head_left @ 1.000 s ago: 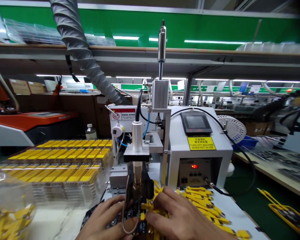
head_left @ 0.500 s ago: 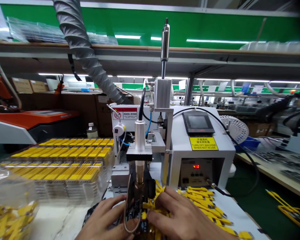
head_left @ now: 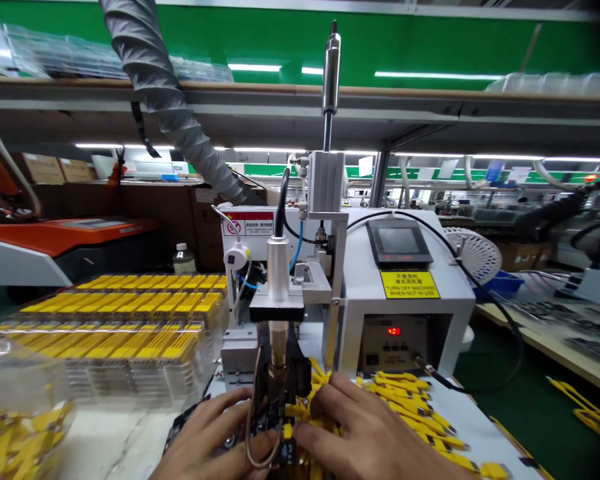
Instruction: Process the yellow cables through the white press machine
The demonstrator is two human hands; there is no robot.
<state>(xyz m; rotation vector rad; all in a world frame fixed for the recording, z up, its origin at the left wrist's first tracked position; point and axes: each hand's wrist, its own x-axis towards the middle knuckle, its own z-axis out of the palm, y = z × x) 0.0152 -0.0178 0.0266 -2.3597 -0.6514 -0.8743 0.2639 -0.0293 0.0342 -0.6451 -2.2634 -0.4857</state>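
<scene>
Both hands unmoved since earlier: left hand and right hand keep fingers curled, pinching yellow strips below the brass tip.

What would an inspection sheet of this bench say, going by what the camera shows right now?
Surface: white benchtop, bare only at front left.
Job's things: black fixture under the brass press tip; both hands rest on it among yellow flex strips.
Clutter: clear trays of yellow strips stacked at left; loose strips in a clear bag; small bottle.
Grips: left hand and right hand lie fingers down on the fixture; whether either pinches a part cannot be told.
Cables: black cable loops from the white machine; thin wire loop at the fixture.
Surroundings: grey duct hose, white fan, neighbouring benches.
</scene>
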